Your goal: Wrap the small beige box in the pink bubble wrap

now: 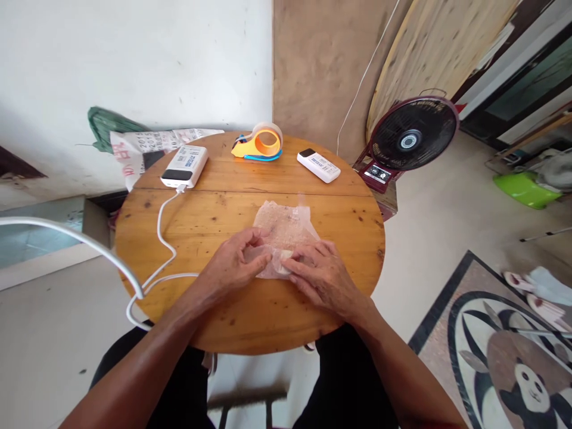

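Note:
On the round wooden table [223, 325], a crinkled, translucent pinkish plastic sheet [281, 223] lies in front of me, with a finely textured surface. At its near edge the plastic is bunched around a small pale item [284, 261], whose kind I cannot make out. My left hand [239, 259] grips the sheet's left side, thumb and curled fingers closed on it. From the right, my right hand [319, 271] pinches the near part of the plastic, its fingertips over the pale item. Part of the sheet is hidden beneath both hands.
A white power bank [185, 167] with a plugged-in white cable [163, 238] sits at the back left. Behind the sheet stands an orange tape dispenser [259, 145]; a smaller white device [319, 165] lies right of it. A fan [409, 140] stands beyond the table's right edge.

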The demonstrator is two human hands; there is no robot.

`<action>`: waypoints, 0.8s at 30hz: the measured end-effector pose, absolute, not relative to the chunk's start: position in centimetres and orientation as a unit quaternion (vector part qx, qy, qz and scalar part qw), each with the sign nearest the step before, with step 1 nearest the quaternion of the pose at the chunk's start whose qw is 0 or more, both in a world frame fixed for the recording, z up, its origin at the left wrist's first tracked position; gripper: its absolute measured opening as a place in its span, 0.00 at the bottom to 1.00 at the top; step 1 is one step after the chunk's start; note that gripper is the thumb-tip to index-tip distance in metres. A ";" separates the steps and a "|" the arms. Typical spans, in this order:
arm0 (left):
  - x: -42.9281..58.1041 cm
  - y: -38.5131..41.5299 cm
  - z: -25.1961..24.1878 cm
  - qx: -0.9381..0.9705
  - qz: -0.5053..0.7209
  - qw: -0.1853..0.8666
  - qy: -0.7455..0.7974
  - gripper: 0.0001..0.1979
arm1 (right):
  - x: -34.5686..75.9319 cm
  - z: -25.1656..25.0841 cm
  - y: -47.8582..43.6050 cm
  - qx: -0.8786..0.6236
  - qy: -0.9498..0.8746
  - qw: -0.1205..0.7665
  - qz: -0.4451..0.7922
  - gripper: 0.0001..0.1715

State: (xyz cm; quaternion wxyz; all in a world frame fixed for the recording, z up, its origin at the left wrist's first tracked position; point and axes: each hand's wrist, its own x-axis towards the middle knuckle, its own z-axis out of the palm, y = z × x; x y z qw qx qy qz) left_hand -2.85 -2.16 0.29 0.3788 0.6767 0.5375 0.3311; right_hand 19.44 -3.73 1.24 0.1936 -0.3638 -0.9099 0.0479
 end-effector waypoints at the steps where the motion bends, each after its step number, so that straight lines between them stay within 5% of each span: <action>1: -3.2 -2.2 0.2 0.672 0.327 0.379 0.547 0.19 | 19.4 1.3 -3.8 -0.364 -0.911 0.190 0.046 0.14; 13: -4.7 -2.5 -0.1 0.708 0.235 0.204 0.635 0.21 | 18.3 2.3 -4.1 -0.369 -0.918 0.146 -0.002 0.16; 20: -5.2 -2.6 0.4 0.705 0.204 0.227 0.641 0.25 | 17.9 2.5 -4.1 -0.370 -0.920 0.128 -0.018 0.16; 24: -4.6 -2.6 0.7 0.680 0.222 0.333 0.614 0.23 | 17.8 2.6 -4.1 -0.372 -0.920 0.119 -0.023 0.16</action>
